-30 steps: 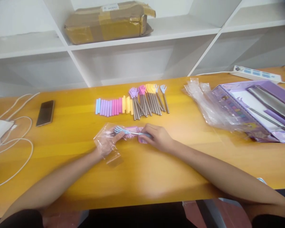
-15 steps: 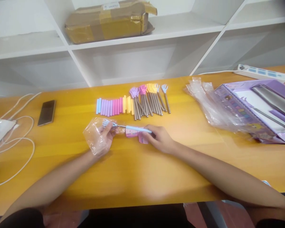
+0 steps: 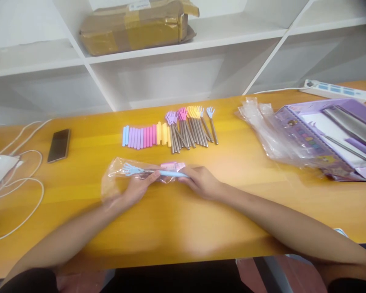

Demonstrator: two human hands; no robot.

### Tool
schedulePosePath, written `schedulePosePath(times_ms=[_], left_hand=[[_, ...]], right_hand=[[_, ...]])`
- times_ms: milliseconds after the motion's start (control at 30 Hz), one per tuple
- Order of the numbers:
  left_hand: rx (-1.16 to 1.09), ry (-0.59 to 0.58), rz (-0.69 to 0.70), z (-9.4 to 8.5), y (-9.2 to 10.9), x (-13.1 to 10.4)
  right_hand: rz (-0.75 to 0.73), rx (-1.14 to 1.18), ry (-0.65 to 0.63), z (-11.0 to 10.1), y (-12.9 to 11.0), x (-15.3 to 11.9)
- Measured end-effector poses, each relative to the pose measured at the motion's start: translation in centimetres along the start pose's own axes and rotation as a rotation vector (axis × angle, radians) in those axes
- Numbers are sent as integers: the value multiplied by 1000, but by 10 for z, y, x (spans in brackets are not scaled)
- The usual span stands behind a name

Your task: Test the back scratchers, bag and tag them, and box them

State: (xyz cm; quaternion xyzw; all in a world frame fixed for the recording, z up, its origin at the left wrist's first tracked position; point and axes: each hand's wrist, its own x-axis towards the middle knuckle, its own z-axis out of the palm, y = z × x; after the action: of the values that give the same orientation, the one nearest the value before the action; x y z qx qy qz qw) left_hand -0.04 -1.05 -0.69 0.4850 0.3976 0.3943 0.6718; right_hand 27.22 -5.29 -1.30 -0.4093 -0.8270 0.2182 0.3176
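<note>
A light-blue back scratcher (image 3: 167, 173) with a hand-shaped head lies level between my hands, over a clear plastic bag (image 3: 114, 169). My left hand (image 3: 138, 186) pinches it near the middle, where the metal rod meets the blue handle. My right hand (image 3: 203, 181) grips the handle's right end. Just behind the handle sits a pink card (image 3: 172, 166). Farther back, a row of coloured handle tubes (image 3: 140, 137) in blue, purple, pink and yellow lies beside several metal rods with hand-shaped heads (image 3: 192, 126).
A phone (image 3: 59, 145) and white cables (image 3: 38, 179) are at the left. On the right, clear plastic bags (image 3: 268, 130) lie against a purple box (image 3: 329, 156), with a power strip (image 3: 335, 90) behind. White shelves hold a taped carton (image 3: 134, 30).
My left hand has slid right along the scratcher, from its blue head to the middle, leaving the head exposed over the bag. My right hand still holds the handle end.
</note>
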Motion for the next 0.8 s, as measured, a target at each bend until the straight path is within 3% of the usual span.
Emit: schedulePosePath(times_ms=[100,267,367,567,700,800], left_hand=[[-64,-29,-33,2,4,2],[-253,56,-35,7,15,9],[-266,47,-29,6,16,11],[-35,-122,-20,3,9,2],[158,-287,-37,11,9,-12],[270,-349,-15,18,12,-20]], right_hand=[[-15,-36,20,1,-2,0],[45,174,22,-9,-8,3],[29,229,6,-12,-7,4],[-61,151,-14,-7,-1,5],[-105,182,5,-5,-4,7],[-75,203,24,-4,-9,7]])
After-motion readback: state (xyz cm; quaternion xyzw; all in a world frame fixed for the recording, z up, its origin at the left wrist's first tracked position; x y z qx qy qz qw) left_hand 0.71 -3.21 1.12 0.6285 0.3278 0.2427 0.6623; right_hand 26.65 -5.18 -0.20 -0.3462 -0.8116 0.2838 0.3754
